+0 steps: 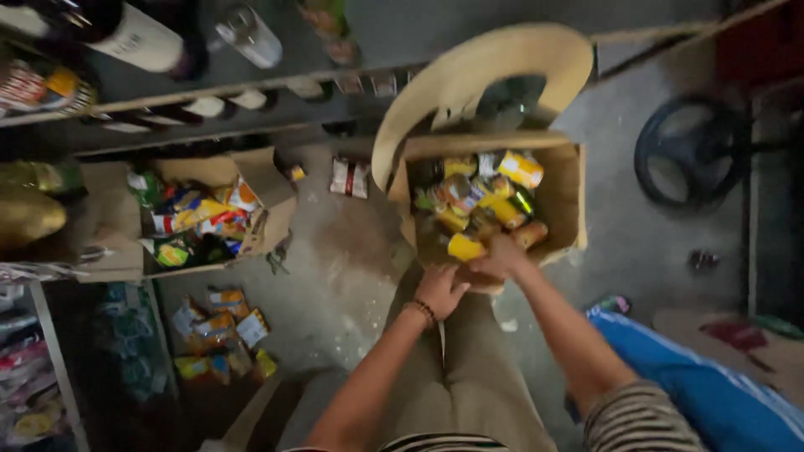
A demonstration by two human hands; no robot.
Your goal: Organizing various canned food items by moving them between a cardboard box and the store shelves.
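1. At centre frame, on the lap: open cardboard box (pixel 563 197), flaps up, crammed with yellow and orange snack packets (pixel 490 201).
2. Left hand (pixel 439 289), beaded bracelet at the wrist, fingers curled on the box's near edge at 6 o'clock; gripping the cardboard, or merely pressed against it — cannot tell.
3. Right hand (pixel 499 258) just beside it, over the same rim, fingers down among the packets near a yellow packet (pixel 466 248); closed on one or not — cannot tell.
4. Toward 9 o'clock from the box, on the floor: second open carton (pixel 264 180), filled with mixed red, green and yellow packets.
5. Toward 7 o'clock: loose heap of packets (pixel 219 331) on the concrete floor (pixel 335 268).
6. At 11 o'clock: shelf (pixel 167 96) bearing bottles.
7. At 4 o'clock: blue sack (pixel 712 385) lying beside the right forearm.
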